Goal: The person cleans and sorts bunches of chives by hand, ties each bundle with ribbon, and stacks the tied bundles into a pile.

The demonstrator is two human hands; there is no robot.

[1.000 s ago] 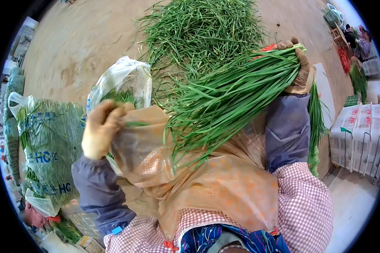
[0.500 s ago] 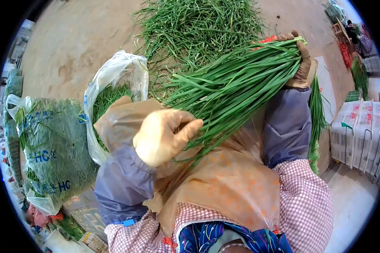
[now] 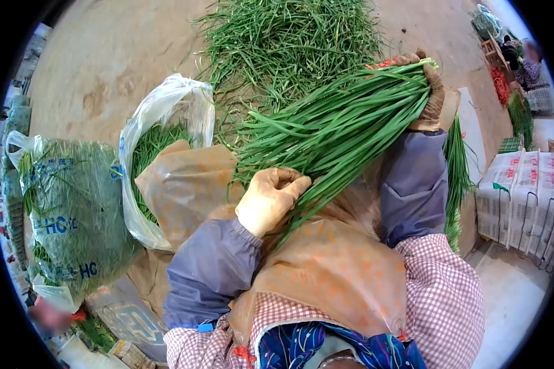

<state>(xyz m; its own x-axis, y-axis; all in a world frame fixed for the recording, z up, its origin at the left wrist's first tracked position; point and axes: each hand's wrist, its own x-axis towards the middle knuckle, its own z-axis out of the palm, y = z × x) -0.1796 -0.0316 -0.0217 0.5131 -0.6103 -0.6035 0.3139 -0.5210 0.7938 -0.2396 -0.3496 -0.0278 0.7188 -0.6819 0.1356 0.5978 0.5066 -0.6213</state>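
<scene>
Gloved and wrapped round the stem end of a bunch of long green leaves (image 3: 345, 120), my right hand (image 3: 432, 92) is up at the right. The leaves fan down to the left over the translucent apron (image 3: 332, 258) on my lap. My left hand (image 3: 272, 200), in a pale glove, is at the lower edge of these leaves, its thumb and fingers pinched together at the leaf tips. Whether a leaf is between them is too small to tell. An open clear bag (image 3: 166, 92) with cut greens inside stands left of my knee.
A loose heap of greens (image 3: 289, 46) lies on the floor ahead. At the left is a full plastic bag of greens (image 3: 80, 209). White crates (image 3: 517, 197) and more greens (image 3: 457, 163) are at the right. People sit at both far edges.
My left hand has moved from beside the open bag rightward to the leaf tips, away from the raised apron edge. My right hand keeps its hold on the bunch.
</scene>
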